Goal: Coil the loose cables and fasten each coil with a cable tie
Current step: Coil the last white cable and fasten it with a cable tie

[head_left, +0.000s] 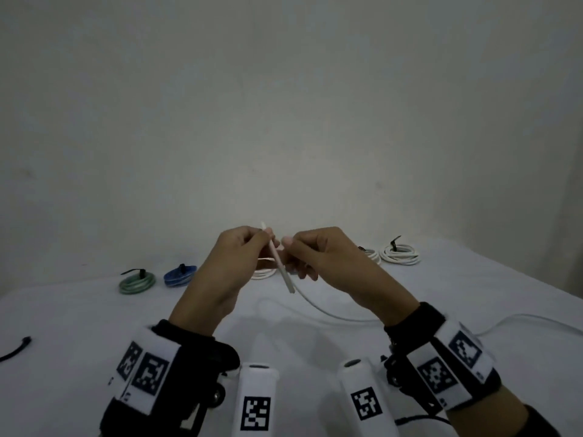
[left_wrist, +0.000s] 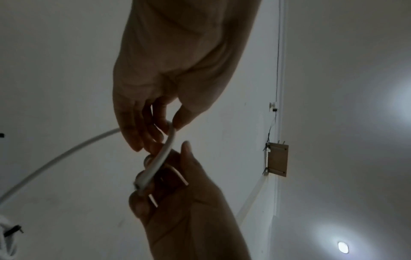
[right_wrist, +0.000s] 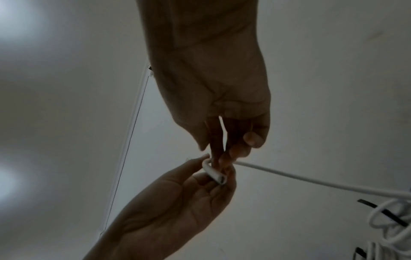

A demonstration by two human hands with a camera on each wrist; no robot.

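Observation:
I hold the cut end of a loose white cable (head_left: 284, 272) above the table. My left hand (head_left: 263, 239) pinches it between thumb and fingers near the top of its bend. My right hand (head_left: 288, 247) pinches the same stretch from the other side. In the left wrist view the cable (left_wrist: 164, 153) curves out from under the left hand (left_wrist: 166, 130) and runs across the right hand's fingers (left_wrist: 144, 198). The right wrist view shows the right hand (right_wrist: 218, 151) meeting the short bent end (right_wrist: 213, 173). The cable's remaining length trails right across the table (head_left: 347, 316).
Tied coils lie at the table's far side: a green coil (head_left: 137, 282), a blue coil (head_left: 179, 275), and white coils (head_left: 400, 253) at the right. Another white coil (head_left: 263, 272) sits behind my hands. A black cable tie (head_left: 15, 350) lies at the left edge.

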